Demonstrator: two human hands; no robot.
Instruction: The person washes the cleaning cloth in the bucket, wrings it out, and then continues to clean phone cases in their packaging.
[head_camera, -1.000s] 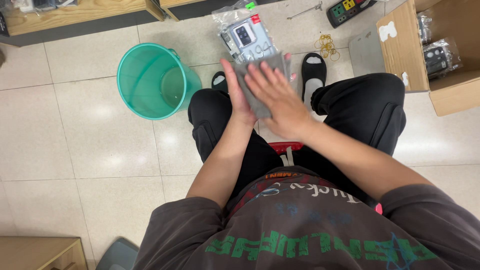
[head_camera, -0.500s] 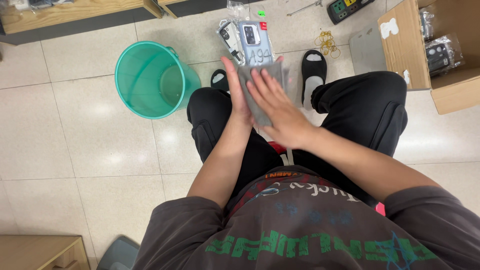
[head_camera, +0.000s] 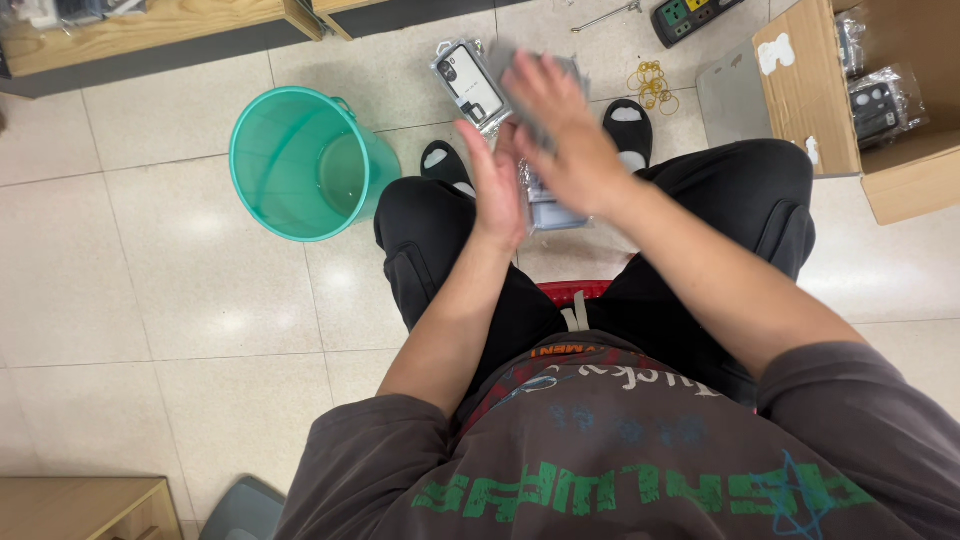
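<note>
The pale tiled floor (head_camera: 120, 260) fills most of the head view, with the person seated on a low red stool (head_camera: 570, 292), knees apart in black trousers. A teal bucket (head_camera: 300, 165) stands at ten o'clock, just beside the left knee. An open cardboard box (head_camera: 830, 90) holding more bagged items sits at two o'clock.

At twelve o'clock, over the gap between the knees, both hands work a bundle of clear packets (head_camera: 555, 210). The left hand (head_camera: 495, 185) is held flat and on edge, fingers straight, its palm against the bundle's side. The right hand (head_camera: 560, 130) lies spread and unclenched on top, fingers pressing a grey sleeve (head_camera: 500, 55). It is blurred, so how its thumb sits is unclear. A phone case packet (head_camera: 468, 82), showing a dark case, sticks out of the bundle toward eleven o'clock.

Loose rubber bands (head_camera: 650, 85) lie on the floor at one o'clock, just beyond a black slipper (head_camera: 628, 125).

The step in hand looks like squaring up or sliding one packet off the bundle between the palms. Separating one would call for a firm pinch, since the film looks slick.
</note>
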